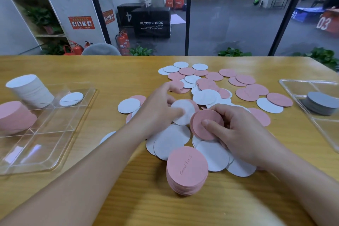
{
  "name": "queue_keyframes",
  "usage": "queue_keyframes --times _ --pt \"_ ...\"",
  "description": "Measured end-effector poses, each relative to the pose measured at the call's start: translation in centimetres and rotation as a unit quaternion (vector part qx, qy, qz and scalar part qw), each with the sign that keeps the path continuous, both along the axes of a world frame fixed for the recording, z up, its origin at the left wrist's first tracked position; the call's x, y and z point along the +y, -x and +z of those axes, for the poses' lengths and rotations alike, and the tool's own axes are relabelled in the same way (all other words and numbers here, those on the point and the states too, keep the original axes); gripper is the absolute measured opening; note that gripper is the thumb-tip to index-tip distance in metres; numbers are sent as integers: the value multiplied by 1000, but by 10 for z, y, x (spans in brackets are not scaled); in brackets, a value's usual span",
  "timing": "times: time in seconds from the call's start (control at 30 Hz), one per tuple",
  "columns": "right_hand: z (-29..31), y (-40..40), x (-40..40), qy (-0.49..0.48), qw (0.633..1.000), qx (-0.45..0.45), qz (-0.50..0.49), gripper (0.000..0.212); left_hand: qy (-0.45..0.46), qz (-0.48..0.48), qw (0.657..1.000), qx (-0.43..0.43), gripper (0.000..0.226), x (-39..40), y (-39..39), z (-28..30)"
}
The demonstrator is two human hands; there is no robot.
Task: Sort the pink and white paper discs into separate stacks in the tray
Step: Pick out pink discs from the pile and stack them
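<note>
right hand point(236, 130) pinches pink discs point(207, 124); left hand point(157, 108) grips a white disc point(183, 111).

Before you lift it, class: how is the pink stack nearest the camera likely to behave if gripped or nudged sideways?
The pink stack is tall for its footprint and its edges look slightly uneven, so a sideways nudge would probably shear or topple it. The discs look thin and light, so a loose grip may let lower ones slip out.

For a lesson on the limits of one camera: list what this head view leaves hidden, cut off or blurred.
1. Pink stack in the tray: cut by the left frame edge.
2. Discs under the left hand and right hand: covered, colours unknown.
3. White disc at the left fingertips: motion-blurred, grip unclear.
4. Right-hand tray: runs off the right edge.
</note>
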State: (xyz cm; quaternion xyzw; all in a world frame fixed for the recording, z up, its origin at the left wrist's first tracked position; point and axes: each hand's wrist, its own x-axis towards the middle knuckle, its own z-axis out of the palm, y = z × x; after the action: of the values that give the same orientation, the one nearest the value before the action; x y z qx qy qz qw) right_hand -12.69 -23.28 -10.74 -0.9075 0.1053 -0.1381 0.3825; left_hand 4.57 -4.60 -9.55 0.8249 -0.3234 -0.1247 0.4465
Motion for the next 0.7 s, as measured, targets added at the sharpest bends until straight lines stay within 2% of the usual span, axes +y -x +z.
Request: queue_keyframes --times 0.1,0.27,0.37,0.47,0.57,0.7 --pt "0 0 0 3 1000 -1 3 21 53 10 997 52 33 17 -4 3" --pt "-1 0 -1 1 1000 -6 8 24 44 19 997 61 13 38 -9 0" --pt "-1 0 0 -8 1000 -8 11 26 26 37 999 25 33 36 -10 -3" --pt "0 0 1 -12 1000 -11 11 29 36 52 998 8 22 32 -7 -4" --pt "1 0 3 -9 1000 -16 12 29 107 49 990 83 8 35 -7 0" --pt "1 1 4 -8 1000 -21 15 27 179 64 965 182 16 37 -3 10"
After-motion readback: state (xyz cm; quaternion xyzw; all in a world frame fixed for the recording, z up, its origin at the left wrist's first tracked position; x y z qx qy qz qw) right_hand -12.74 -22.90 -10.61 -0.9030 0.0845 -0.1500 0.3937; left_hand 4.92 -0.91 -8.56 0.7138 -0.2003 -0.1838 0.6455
